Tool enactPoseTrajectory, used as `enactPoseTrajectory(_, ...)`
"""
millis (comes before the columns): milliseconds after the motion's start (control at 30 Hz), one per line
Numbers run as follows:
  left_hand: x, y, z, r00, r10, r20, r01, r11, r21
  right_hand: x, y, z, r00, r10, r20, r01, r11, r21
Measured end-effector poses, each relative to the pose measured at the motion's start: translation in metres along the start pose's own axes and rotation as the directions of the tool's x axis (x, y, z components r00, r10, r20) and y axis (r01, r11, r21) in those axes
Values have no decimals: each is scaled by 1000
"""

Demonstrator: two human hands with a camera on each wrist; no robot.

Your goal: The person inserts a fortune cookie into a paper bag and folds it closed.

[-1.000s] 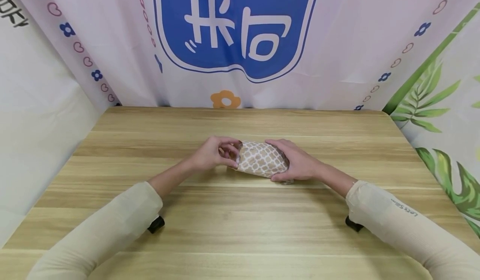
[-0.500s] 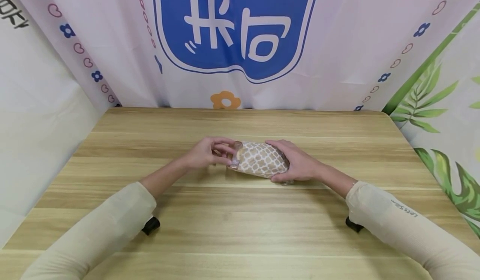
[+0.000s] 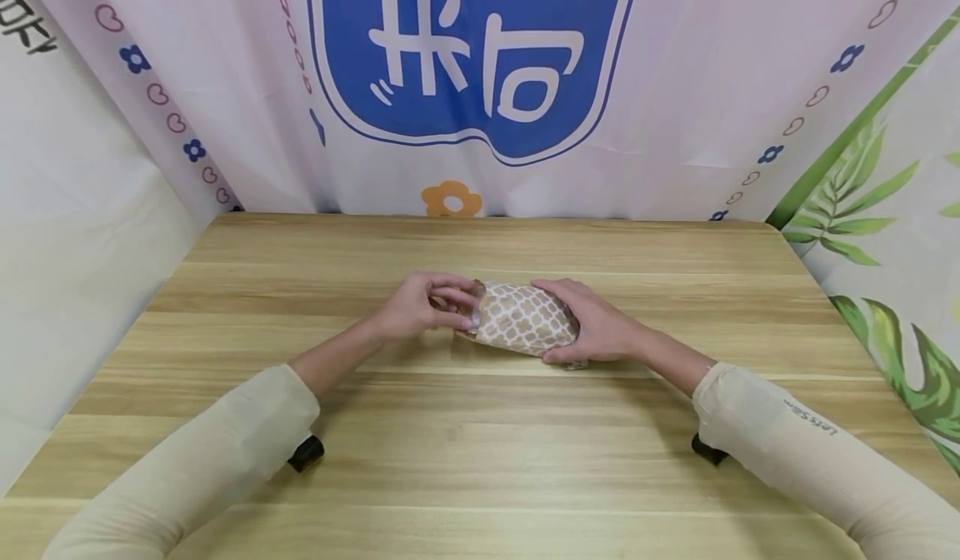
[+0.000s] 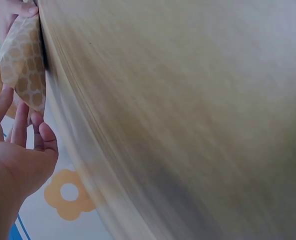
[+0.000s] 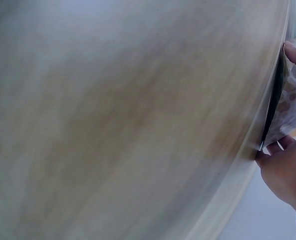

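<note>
A tan paper bag (image 3: 525, 318) with a white lattice pattern lies at the middle of the wooden table in the head view. My right hand (image 3: 596, 327) grips its right end, thumb on the near side and fingers over the far side. At the left end, my left hand (image 3: 420, 306) has its fingertips against the mouth of the bag, with loosely bent fingers; a little clear, shiny wrapping shows there. The left wrist view has the left hand (image 4: 23, 155) with fingertips touching the bag (image 4: 25, 65). The right wrist view cuts off the right hand (image 5: 287, 165) at its edge. What lies inside is hidden.
The wooden table (image 3: 480, 452) spreads around the bag, with its far edge against a printed curtain (image 3: 660, 127). Cloth with green leaves (image 3: 847, 177) hangs to the right. Black straps (image 3: 306, 453) sit under both sleeved forearms.
My left hand drew back slightly to the left, uncovering the clear-wrapped end at the bag's mouth, then moved right again to cover it. The right hand and the bag stay in place.
</note>
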State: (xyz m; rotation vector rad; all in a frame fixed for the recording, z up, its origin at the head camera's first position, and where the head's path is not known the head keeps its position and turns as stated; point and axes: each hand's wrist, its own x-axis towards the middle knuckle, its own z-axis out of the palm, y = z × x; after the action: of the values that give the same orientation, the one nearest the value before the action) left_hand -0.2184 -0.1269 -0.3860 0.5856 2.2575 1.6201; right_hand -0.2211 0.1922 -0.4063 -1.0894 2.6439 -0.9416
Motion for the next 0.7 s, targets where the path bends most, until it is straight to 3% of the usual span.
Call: enactPoseTrajectory(700,8,2,15,999,31,-24,-28,993,112,0,1,0,1000,19,-2,-19,1000,-8)
